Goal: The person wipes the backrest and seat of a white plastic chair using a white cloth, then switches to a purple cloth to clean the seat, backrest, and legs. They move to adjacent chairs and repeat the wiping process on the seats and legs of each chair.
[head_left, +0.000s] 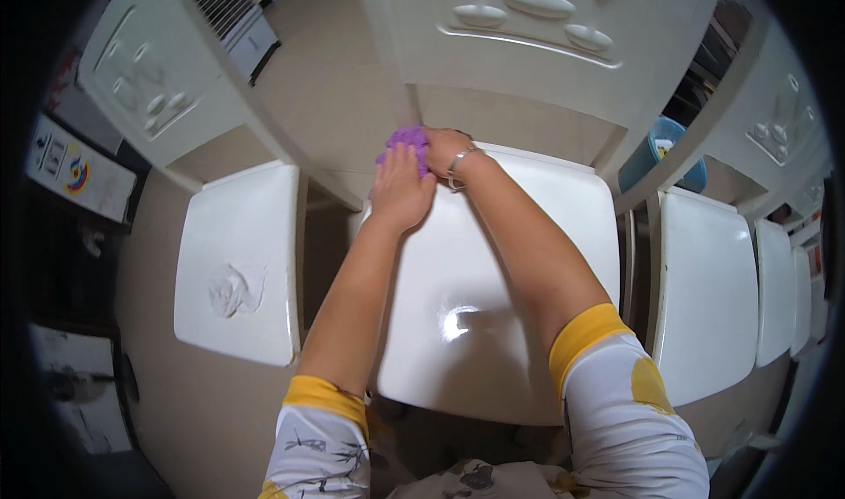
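Observation:
A crumpled purple cloth [407, 136] is pressed against the far left corner of a white plastic chair [493, 323], where the seat meets the backrest post. My left hand [403, 191] lies over the cloth's near side, its fingers bent onto it. From the right, my right hand [447, 150], with a metal bracelet at the wrist, closes on the same cloth; its fingertips are mostly hidden. Both forearms stretch forward over the glossy seat.
White chairs flank this one: a left chair [238, 226] with a crumpled white cloth [231, 289] on its seat, and a right chair [704, 297] with several more beyond. A blue bin [682, 175] stands behind the right post. An air cooler [231, 15] is at the far left.

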Demonstrator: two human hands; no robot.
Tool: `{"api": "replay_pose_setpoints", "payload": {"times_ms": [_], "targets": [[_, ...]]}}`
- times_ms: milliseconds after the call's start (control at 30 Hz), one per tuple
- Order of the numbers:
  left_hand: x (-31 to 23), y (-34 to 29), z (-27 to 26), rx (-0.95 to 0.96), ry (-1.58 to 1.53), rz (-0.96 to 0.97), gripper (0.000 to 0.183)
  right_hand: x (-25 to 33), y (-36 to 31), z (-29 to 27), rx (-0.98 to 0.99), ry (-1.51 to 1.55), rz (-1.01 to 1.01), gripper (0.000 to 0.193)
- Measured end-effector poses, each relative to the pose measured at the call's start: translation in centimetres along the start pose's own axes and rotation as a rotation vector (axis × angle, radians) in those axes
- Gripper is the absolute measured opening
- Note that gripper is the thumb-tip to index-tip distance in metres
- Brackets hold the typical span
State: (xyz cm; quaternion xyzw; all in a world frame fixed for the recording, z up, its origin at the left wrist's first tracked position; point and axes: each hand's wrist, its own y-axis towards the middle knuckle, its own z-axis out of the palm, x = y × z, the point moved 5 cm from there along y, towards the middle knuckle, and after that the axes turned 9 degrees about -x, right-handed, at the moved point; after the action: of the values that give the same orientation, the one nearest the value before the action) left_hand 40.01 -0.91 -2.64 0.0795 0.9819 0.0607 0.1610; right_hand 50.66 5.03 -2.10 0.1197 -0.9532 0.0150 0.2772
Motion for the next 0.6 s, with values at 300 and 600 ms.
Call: {"api": "replay_pose_setpoints", "payload": {"times_ms": [300, 600], "targets": [[-0.5, 0.1, 0.5, 0.020, 0.032, 0.034, 0.068, -3.2, -2.7, -2.4, -0.009, 0.112, -0.023, 0.042], [-17.7, -3.0, 5.6, 0.139, -0.081, 0.295, 0.072, -13.9, -15.3, -9.5, -0.201, -0.248, 0.229, 0.042]]}}
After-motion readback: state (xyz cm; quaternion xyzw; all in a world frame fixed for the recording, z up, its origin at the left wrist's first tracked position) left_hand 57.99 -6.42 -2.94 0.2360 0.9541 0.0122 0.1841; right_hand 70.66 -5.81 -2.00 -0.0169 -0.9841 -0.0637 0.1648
